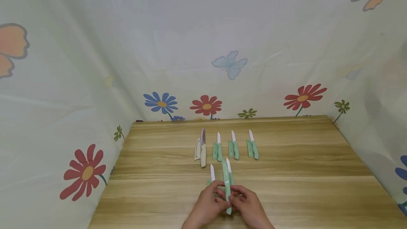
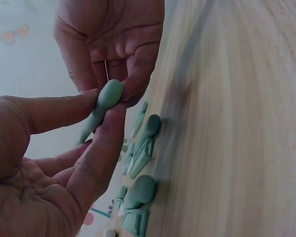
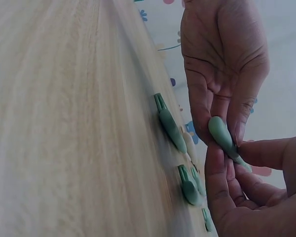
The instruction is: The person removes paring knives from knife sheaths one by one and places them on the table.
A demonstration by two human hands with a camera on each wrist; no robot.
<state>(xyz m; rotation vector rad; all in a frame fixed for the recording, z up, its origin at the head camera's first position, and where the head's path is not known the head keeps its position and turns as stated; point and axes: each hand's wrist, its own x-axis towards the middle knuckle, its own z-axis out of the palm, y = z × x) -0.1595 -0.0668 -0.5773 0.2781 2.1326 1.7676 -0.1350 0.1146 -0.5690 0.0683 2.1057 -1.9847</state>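
A green-handled paring knife (image 1: pixel 226 183) with a green sheath over its blade is held upright-slanted above the table's front part. My left hand (image 1: pixel 210 202) pinches its handle between thumb and fingers, and my right hand (image 1: pixel 246 202) pinches it from the other side. Both wrist views show the rounded handle end (image 2: pixel 111 93) between the two hands. Just beyond the hands lie two more green knives with bare blades, one at the left (image 1: pixel 212 172) and one behind the held knife (image 1: pixel 229 172). Their handles are partly hidden.
Farther back lie a cream-handled knife (image 1: pixel 203 151) beside its cream sheath (image 1: pixel 197 149) and three green knives, at the left (image 1: pixel 219 147), middle (image 1: pixel 235 146) and right (image 1: pixel 253 144), each beside a green sheath. The wooden table (image 1: pixel 302 172) meets flower-printed cloth (image 1: pixel 178 45) behind.
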